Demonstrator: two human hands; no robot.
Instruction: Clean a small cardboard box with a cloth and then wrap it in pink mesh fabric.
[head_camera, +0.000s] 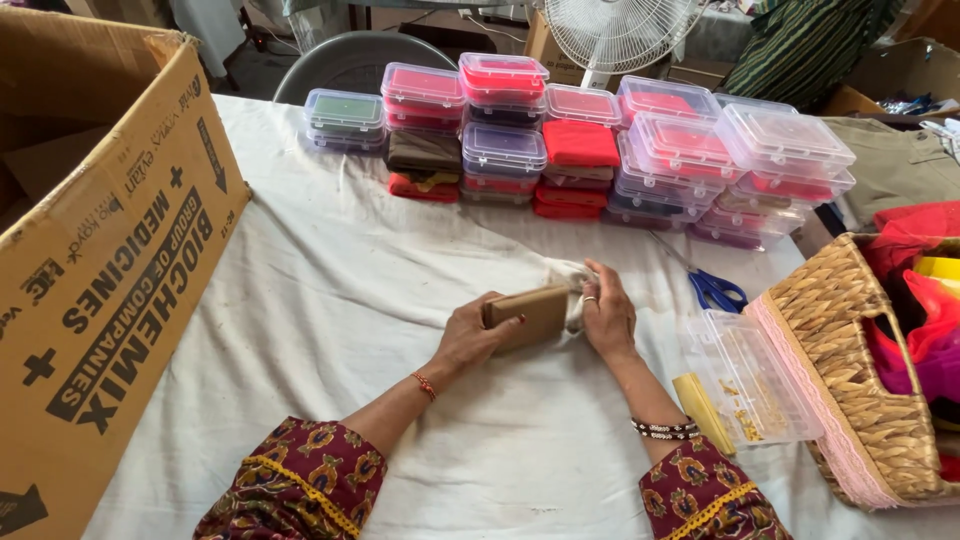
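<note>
My left hand (472, 334) grips the left end of a small tan folded cloth (532, 313) held just above the white-covered table (330, 300). At the cloth's right end my right hand (606, 312) pinches it, a ring on one finger. Both wrists wear bracelets, and patterned maroon sleeves cover my forearms. An open clear plastic box (750, 378) with a yellow card beside it lies just right of my right hand.
Stacks of clear lidded boxes (590, 150) holding folded coloured cloths line the table's far side. Blue-handled scissors (712, 288) lie to the right. A wicker basket (850, 360) of bright fabrics stands at the right edge. A big cardboard carton (100, 250) fills the left.
</note>
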